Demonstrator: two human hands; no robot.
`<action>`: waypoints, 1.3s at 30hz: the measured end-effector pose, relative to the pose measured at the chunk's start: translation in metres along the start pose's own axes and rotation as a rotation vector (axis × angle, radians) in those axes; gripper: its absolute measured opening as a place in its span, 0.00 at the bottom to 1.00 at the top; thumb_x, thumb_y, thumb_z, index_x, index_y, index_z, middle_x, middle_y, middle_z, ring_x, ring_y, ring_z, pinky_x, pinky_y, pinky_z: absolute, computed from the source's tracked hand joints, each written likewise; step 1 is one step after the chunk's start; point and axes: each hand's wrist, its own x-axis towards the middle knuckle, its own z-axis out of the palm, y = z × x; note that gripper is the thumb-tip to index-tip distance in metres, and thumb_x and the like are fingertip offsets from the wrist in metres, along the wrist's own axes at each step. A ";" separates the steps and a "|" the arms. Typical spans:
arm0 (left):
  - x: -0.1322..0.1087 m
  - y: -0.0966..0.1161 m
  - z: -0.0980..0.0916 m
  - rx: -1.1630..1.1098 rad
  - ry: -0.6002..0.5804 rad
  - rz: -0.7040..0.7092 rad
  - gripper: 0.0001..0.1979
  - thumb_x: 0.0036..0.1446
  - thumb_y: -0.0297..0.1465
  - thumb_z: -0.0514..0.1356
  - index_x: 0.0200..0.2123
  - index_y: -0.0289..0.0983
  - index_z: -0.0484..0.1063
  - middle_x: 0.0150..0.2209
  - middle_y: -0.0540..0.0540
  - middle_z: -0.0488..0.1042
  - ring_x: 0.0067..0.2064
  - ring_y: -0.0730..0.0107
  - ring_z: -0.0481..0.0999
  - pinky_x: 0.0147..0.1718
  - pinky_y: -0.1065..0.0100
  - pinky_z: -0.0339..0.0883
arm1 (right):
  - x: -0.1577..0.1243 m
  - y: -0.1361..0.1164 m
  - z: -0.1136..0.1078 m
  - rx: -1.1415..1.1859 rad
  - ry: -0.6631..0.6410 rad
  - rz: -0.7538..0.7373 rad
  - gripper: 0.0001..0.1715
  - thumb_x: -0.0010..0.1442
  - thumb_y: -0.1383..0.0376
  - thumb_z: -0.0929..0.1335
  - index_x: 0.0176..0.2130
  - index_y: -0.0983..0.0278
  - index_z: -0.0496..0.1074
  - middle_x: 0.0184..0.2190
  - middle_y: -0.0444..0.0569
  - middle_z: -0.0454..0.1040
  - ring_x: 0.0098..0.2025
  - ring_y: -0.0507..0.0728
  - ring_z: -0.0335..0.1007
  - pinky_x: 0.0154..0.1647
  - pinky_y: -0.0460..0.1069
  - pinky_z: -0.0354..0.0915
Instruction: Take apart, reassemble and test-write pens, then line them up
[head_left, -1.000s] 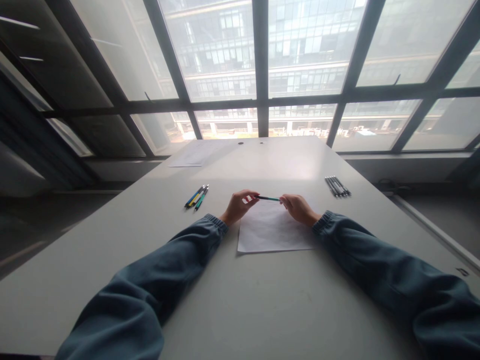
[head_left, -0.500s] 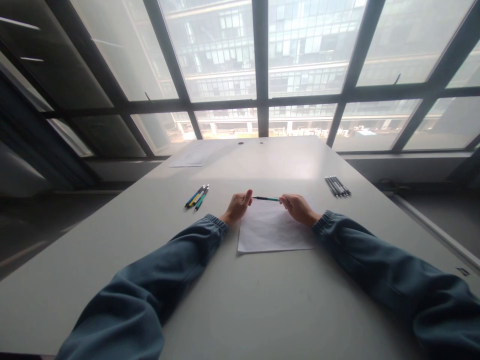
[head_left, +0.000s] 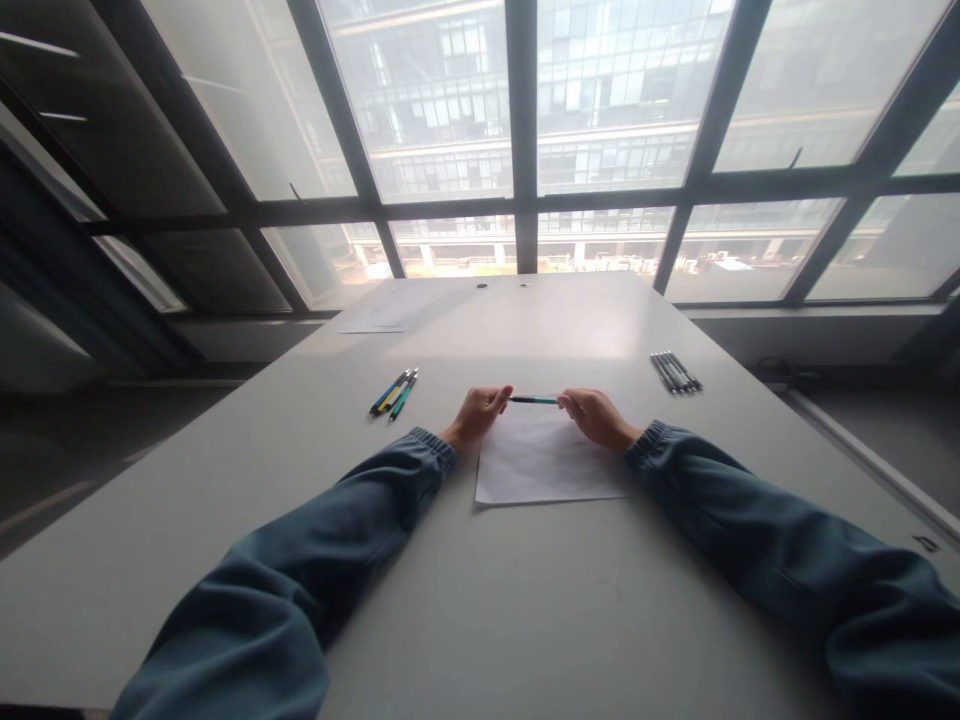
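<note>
A slim green-and-black pen lies level between my two hands, just above the far part of a white paper sheet. My left hand is closed, with thumb and fingers pinching the pen's black end. At the green end, my right hand grips the pen between thumb and curled fingers. Both ends of the pen are partly hidden by the fingertips. The right hand and wrist cover part of the sheet's right side.
Several pens with blue, yellow and green barrels lie to the left on the white table. A row of several dark pens lies to the right. More paper rests at the far left, before large windows.
My left thumb, raised before, has come down onto the pen's black end, and the left fingertips have shifted slightly right. The right hand stays in place on the pen.
</note>
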 end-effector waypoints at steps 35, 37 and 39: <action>0.000 0.005 -0.001 -0.050 0.116 0.175 0.11 0.59 0.39 0.66 0.35 0.37 0.80 0.33 0.45 0.81 0.32 0.69 0.77 0.32 0.68 0.72 | 0.000 0.004 0.001 0.032 0.016 0.024 0.26 0.72 0.55 0.58 0.32 0.63 0.75 0.24 0.48 0.75 0.26 0.55 0.69 0.33 0.48 0.60; 0.000 0.005 -0.001 -0.061 0.118 0.181 0.10 0.59 0.37 0.66 0.35 0.37 0.80 0.33 0.45 0.81 0.32 0.69 0.77 0.33 0.69 0.72 | 0.000 0.004 0.001 0.035 0.018 0.023 0.26 0.72 0.55 0.58 0.32 0.63 0.75 0.24 0.48 0.75 0.26 0.55 0.68 0.33 0.48 0.59; 0.000 0.005 -0.001 -0.068 0.118 0.186 0.09 0.59 0.37 0.66 0.35 0.37 0.80 0.34 0.45 0.81 0.32 0.69 0.78 0.33 0.69 0.72 | 0.000 0.004 0.001 0.035 0.020 0.023 0.26 0.72 0.55 0.58 0.32 0.63 0.75 0.25 0.48 0.75 0.26 0.55 0.68 0.33 0.48 0.59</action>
